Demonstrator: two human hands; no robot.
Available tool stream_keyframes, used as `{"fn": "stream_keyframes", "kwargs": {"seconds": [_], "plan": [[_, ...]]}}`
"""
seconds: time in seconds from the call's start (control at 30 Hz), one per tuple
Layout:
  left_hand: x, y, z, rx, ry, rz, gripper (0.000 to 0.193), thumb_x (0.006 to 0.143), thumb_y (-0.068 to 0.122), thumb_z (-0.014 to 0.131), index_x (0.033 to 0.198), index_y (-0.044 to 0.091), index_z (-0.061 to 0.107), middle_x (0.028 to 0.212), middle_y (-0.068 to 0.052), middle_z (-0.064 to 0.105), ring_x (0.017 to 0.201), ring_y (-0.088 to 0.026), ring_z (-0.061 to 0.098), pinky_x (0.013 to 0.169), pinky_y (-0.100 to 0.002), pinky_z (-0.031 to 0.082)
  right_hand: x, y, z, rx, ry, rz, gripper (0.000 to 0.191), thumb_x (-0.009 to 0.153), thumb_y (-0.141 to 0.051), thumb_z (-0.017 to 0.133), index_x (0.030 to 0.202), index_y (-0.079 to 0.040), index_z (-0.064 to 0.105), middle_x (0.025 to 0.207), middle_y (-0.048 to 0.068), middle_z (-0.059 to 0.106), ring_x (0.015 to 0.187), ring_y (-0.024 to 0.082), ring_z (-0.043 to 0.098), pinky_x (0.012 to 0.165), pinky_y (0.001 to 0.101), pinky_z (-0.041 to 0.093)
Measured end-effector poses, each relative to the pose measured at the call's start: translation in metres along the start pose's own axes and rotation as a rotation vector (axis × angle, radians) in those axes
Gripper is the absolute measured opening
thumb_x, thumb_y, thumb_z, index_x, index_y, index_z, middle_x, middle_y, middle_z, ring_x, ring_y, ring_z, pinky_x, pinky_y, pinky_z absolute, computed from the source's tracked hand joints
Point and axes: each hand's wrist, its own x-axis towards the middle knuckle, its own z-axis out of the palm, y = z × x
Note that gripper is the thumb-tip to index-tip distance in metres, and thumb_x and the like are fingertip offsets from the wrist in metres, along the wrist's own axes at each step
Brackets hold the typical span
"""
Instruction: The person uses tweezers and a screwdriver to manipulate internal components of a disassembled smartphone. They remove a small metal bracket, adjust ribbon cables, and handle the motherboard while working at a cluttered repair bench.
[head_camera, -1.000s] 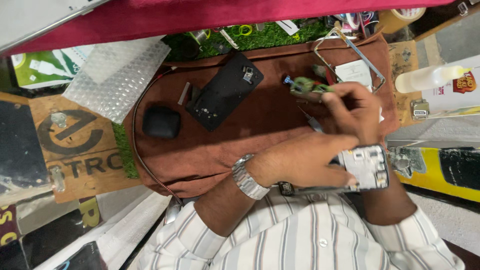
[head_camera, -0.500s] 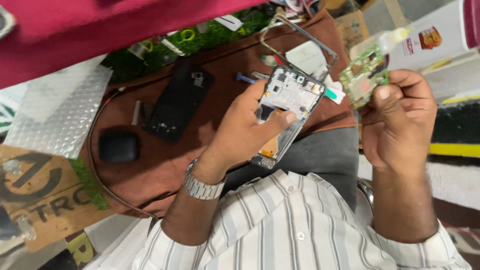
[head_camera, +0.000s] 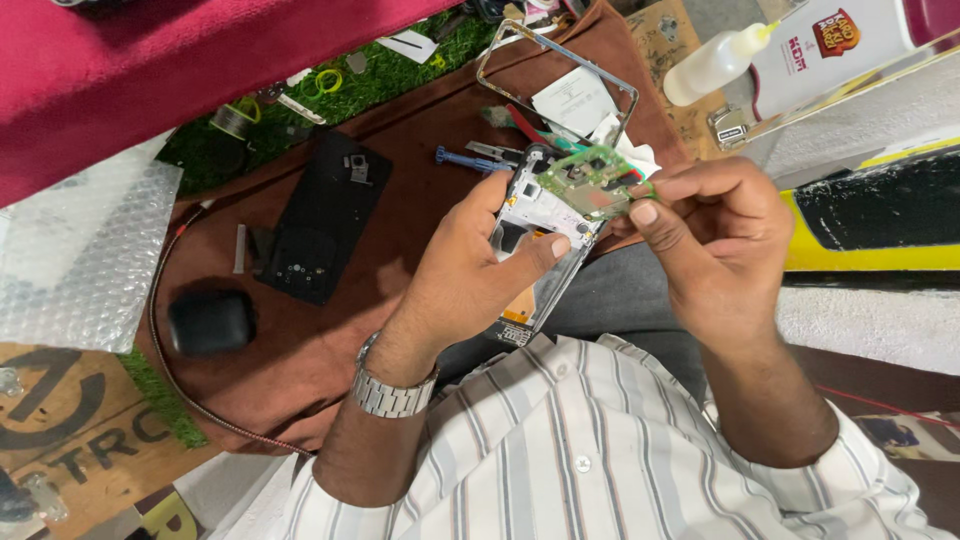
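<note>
The left hand (head_camera: 470, 275), a metal watch (head_camera: 392, 392) on its wrist, is wrapped around an opened phone frame (head_camera: 535, 245), thumb pressed across its face and fingers behind, so the frame is held up off the work surface in front of the striped shirt (head_camera: 590, 450). The frame's long axis runs on a slant, its lower end near the person's chest and its upper end pointing away and to the right. There the right hand (head_camera: 715, 240) meets it: thumb and forefinger are pinched on a small green circuit board (head_camera: 590, 180), which lies over the frame's far end, touching or just above it; which of the two cannot be told. So the board sits directly between the two hands, closer to the right fingertips, with the left hand steadying the body just below it. Beyond the hands, on the brown mat (head_camera: 400, 200), a black back cover (head_camera: 320, 225) lies well to the left, a small dark case (head_camera: 210, 322) nearer still on that side, a blue-handled tool (head_camera: 470, 160) just beyond the frame, and a bare rectangular bezel (head_camera: 555, 85) and a squeeze bottle (head_camera: 715, 62) farther off to the right.
</note>
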Motion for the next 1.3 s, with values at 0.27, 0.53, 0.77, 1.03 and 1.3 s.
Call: {"fn": "stream_keyframes", "kwargs": {"seconds": [0.27,0.53,0.77,1.03,1.3], "plan": [[0.003,0.0,-0.003,0.02,0.027,-0.037,0.042,0.094,0.014,0.073,0.132,0.002,0.059,0.116,-0.005,0.074,0.106,-0.01,0.068,0.095,-0.029,0.057,0.003,0.006,-0.001,-0.113,-0.018,0.092,0.015,0.104,0.01,0.069,0.112,0.003,0.058,0.102,0.011,0.069,0.09,0.013,0.07,0.085,0.0275,0.061],[0.003,0.001,-0.005,0.04,-0.009,-0.033,0.043,0.093,0.014,0.074,0.131,0.002,0.059,0.116,-0.006,0.075,0.106,-0.01,0.069,0.095,-0.029,0.058,0.008,0.009,-0.001,0.009,-0.047,0.207,0.013,0.102,0.008,0.066,0.113,0.005,0.062,0.101,0.01,0.069,0.09,0.015,0.07,0.084,0.0302,0.063],[0.003,-0.001,-0.003,0.15,0.018,0.022,0.045,0.092,0.016,0.077,0.131,0.003,0.06,0.116,-0.007,0.074,0.109,-0.013,0.068,0.098,-0.032,0.055,0.01,0.01,0.0,-0.054,-0.037,0.232,0.012,0.102,0.007,0.066,0.114,0.006,0.064,0.1,0.01,0.069,0.087,0.013,0.069,0.08,0.0288,0.062],[0.003,0.0,-0.002,0.155,0.015,-0.044,0.046,0.091,0.018,0.077,0.131,0.004,0.06,0.114,-0.007,0.074,0.108,-0.014,0.07,0.096,-0.032,0.057,0.01,0.013,0.0,-0.069,-0.017,0.245,0.015,0.1,0.007,0.067,0.114,0.005,0.062,0.097,0.009,0.067,0.084,0.012,0.068,0.075,0.0274,0.061],[0.003,0.0,-0.002,0.2,0.023,-0.038,0.046,0.09,0.017,0.076,0.131,0.005,0.059,0.112,-0.007,0.075,0.105,-0.014,0.072,0.094,-0.032,0.058,0.009,0.015,0.002,-0.078,0.003,0.252,0.012,0.1,0.008,0.068,0.111,0.006,0.062,0.097,0.009,0.067,0.084,0.012,0.068,0.074,0.0275,0.061]]}}
